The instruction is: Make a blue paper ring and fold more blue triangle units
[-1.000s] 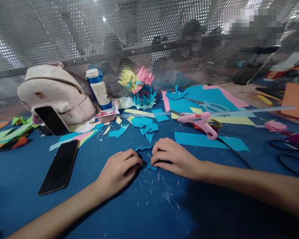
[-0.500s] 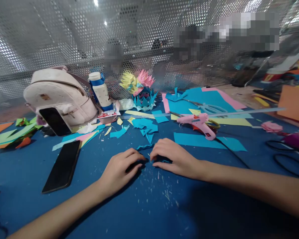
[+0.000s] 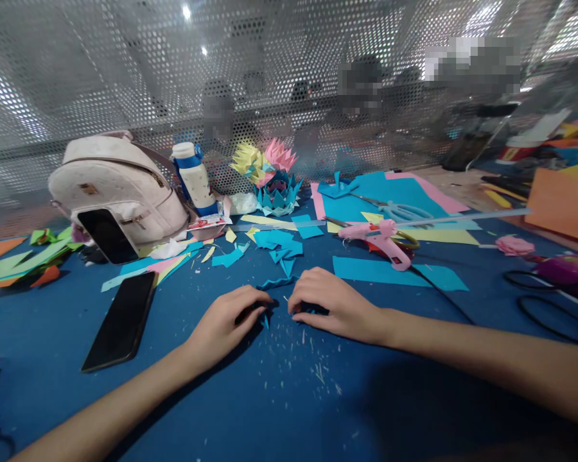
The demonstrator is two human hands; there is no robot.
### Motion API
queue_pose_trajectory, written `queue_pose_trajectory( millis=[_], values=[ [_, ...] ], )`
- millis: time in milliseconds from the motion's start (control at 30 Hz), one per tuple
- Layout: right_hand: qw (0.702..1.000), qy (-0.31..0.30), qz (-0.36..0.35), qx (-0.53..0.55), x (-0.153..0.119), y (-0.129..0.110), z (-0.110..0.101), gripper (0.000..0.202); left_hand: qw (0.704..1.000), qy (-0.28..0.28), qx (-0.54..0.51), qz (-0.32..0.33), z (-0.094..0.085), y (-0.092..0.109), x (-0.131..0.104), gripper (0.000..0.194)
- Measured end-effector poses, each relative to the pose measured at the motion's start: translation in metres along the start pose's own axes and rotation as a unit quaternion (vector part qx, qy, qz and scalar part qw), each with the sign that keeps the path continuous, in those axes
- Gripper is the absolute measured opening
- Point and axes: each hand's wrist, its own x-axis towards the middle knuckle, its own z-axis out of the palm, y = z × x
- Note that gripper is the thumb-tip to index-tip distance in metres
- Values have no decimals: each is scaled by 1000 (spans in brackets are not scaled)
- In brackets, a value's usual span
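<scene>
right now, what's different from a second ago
A blue paper end no longer shows between the left hand and right hand; a blue paper tip now shows below the left. The right hand has opened a little; any release is hidden. The glue gun, flat phone and paper flowers stayed put.

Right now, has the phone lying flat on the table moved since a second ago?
No: judged against the backpack, the flat phone lies where it did.

1. Wavy paper strip (image 3: 277, 282): bright blue, as I read it from afar.
2. Table (image 3: 231, 404): darker blue, which I see flecked with pale specks.
3. Folded paper flowers (image 3: 248, 163) — yellow, pink, blue.
4. Glue gun (image 3: 376, 236): pink; its cord (image 3: 443, 295), black.
5. Bottle (image 3: 200, 183): cream with blue bands.
6. Mesh screen (image 3: 149, 77) — grey, dotted with holes.
</scene>
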Motion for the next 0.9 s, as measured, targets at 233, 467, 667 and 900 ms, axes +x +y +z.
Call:
queue_pose_trajectory(
  millis=[233,467,667,900],
  values=[
    [1000,-13,0,7,0,0,-1,9,999,-10,-22,25,-7,-6,4,16],
    [999,-11,-30,-17,-6,-10,-13,13,999,-16,-27,41,-14,-11,3,16],
    [996,11,67,-63,-62,-19,-52,13,998,-10,-31,48,-14,-14,1,18],
    [889,206,390,-121,-118,16,-95,35,997,10,-20,72,-12,-12,1,17]
  ],
)
